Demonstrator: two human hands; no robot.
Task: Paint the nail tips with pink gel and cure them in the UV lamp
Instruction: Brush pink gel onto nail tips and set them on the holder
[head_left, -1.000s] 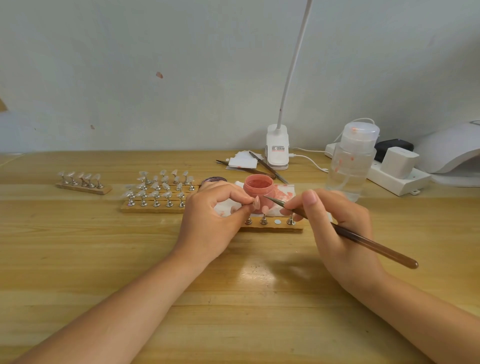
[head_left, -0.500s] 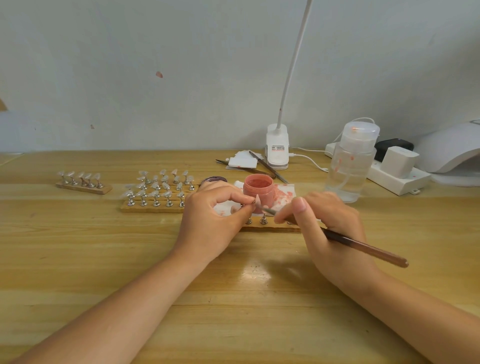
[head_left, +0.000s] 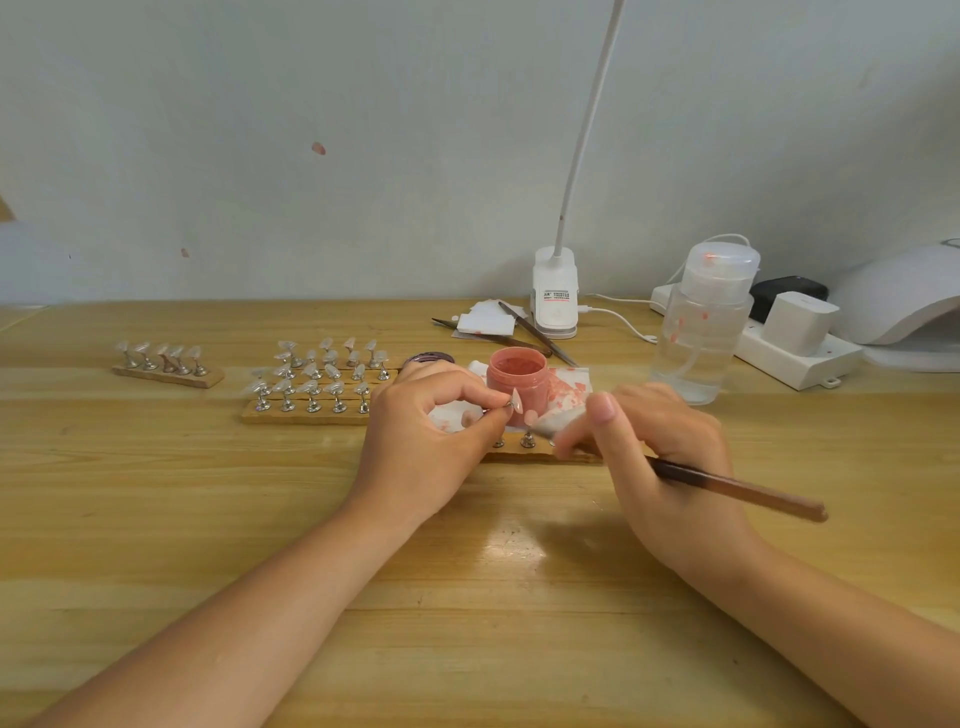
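**Hands meet over one nail tip**

Head view: left hand (head_left: 431, 441) pinches a nail tip (head_left: 517, 401) before the pink gel jar (head_left: 518, 378) on the counter (head_left: 208, 519). Right hand (head_left: 660, 457), just right, grips the brush (head_left: 737, 488), bristles aimed leftward at it, blurred.

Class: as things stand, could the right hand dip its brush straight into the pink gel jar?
Probably yes: the jar stands uncapped just beyond the right hand, with nothing between them.

Bare forearms, unadorned hands (head_left: 530, 447)
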